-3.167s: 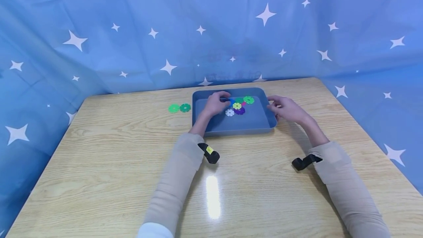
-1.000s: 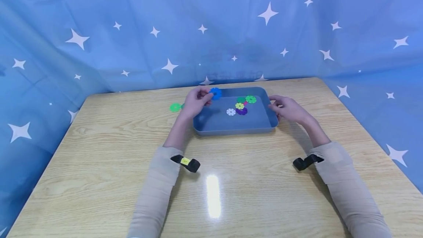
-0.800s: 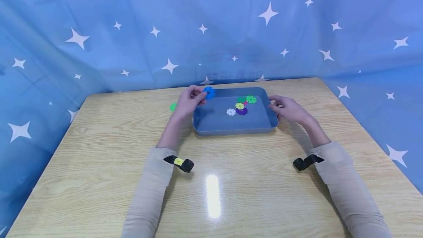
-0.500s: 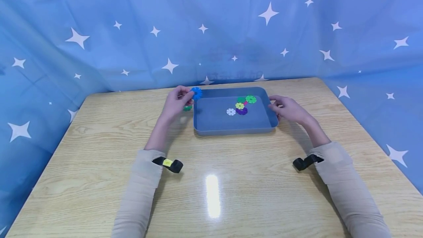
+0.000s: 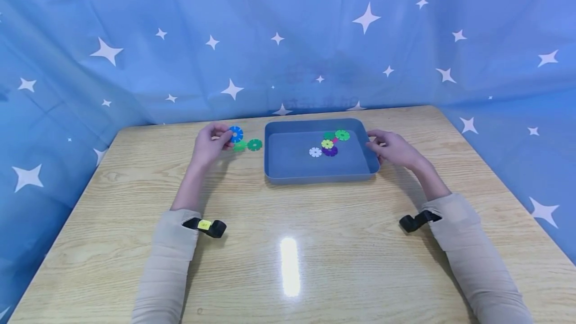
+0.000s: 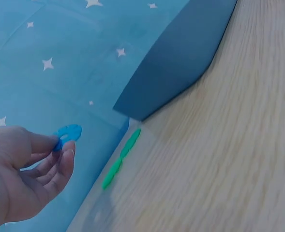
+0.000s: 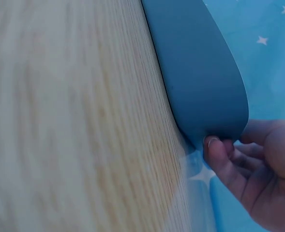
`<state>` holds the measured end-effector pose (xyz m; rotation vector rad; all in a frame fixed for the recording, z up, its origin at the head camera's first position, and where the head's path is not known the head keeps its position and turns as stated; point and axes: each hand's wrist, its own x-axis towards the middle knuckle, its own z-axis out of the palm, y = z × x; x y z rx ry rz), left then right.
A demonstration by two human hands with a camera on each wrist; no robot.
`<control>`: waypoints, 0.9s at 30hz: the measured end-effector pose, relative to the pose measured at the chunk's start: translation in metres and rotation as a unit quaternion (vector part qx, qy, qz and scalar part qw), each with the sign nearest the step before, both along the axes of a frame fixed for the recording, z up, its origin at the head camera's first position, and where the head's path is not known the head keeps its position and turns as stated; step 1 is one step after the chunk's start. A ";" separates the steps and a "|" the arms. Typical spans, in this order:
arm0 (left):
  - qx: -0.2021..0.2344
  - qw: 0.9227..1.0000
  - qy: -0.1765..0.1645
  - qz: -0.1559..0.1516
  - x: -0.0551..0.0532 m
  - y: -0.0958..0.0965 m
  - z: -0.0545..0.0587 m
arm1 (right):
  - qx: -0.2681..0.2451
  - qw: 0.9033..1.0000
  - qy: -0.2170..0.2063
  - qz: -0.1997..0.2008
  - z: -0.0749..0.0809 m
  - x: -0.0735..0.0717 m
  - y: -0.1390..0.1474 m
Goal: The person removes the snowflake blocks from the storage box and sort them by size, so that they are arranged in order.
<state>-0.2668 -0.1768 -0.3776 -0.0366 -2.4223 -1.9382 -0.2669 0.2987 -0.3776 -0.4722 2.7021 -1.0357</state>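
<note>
My left hand (image 5: 208,145) pinches a blue notched plastic disc (image 5: 236,130) between thumb and fingers, above the table left of the tray. The same blue disc (image 6: 75,131) shows in the left wrist view. Just under it lie a light green disc (image 5: 240,146), partly covered, and a darker green disc (image 5: 254,144), side by side. My right hand (image 5: 389,148) grips the right end of the grey-blue tray (image 5: 288,164), thumb against the outer wall and a finger over the rim. In the right wrist view, that hand (image 7: 273,169) holds the tray's corner.
Inside the tray lie a white disc (image 5: 315,152), a yellow disc (image 5: 327,144), a purple disc (image 5: 333,152), a bright green disc (image 5: 343,135), a darker green one (image 5: 329,135) and a bit of pink. A starred blue curtain (image 5: 252,59) hangs behind the wooden table (image 5: 342,249).
My left hand took the blue disc from the tray, carried it left over the rim, and is now lower, over the green discs. My right hand has stayed on the tray's right end.
</note>
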 end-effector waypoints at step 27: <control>-0.186 0.976 -0.057 0.098 -0.009 -0.030 -0.033 | 0.004 1.000 0.005 -0.001 0.002 0.001 0.000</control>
